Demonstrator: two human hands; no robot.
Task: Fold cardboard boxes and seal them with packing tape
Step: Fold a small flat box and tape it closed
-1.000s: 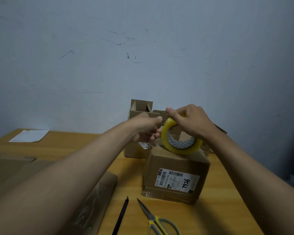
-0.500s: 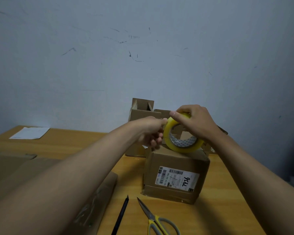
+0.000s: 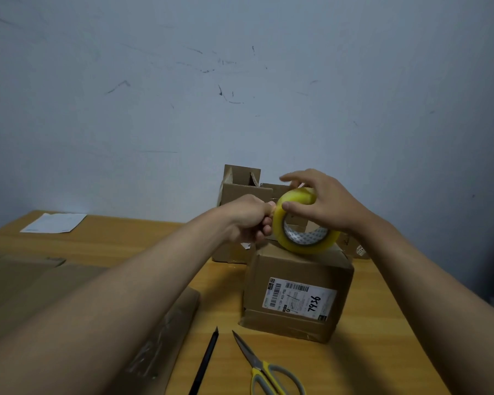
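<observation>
Loosening its hold, the right hand (image 3: 322, 203) had spread since half a second earlier: its fingers, then curled tight over the top of the tape roll (image 3: 303, 223), now fanned out nearly straight, with only the thumb and the inner fingers pressing the yellow rim. The left hand (image 3: 250, 220) stayed bunched against the roll's left edge, fingertips pinched together, apparently picking at the tape's free end; whether any tape had lifted there could not be told. That shift read as a turn of the roll to hunt for the end, so sealing had not yet begun.

The roll sat just above the top of the sealed-looking box (image 3: 297, 297), perhaps touching it. It was a thick glossy ring of translucent yellow film round a pale printed core. The box was matte brown corrugated card, squarish, with a white shipping label (image 3: 300, 299) on its near face bearing barcodes and black handwritten digits.

Behind the box stood an open carton (image 3: 240, 189) with its flaps up. Left of the box lay flattened cardboard (image 3: 40, 283), partly covered in crinkled clear film. In front of the box lay a slim black pen (image 3: 206, 363) and yellow-handled scissors (image 3: 265, 369) on the smooth wooden table (image 3: 368, 352). Far left of the box lay a white sheet of paper (image 3: 54, 222).
</observation>
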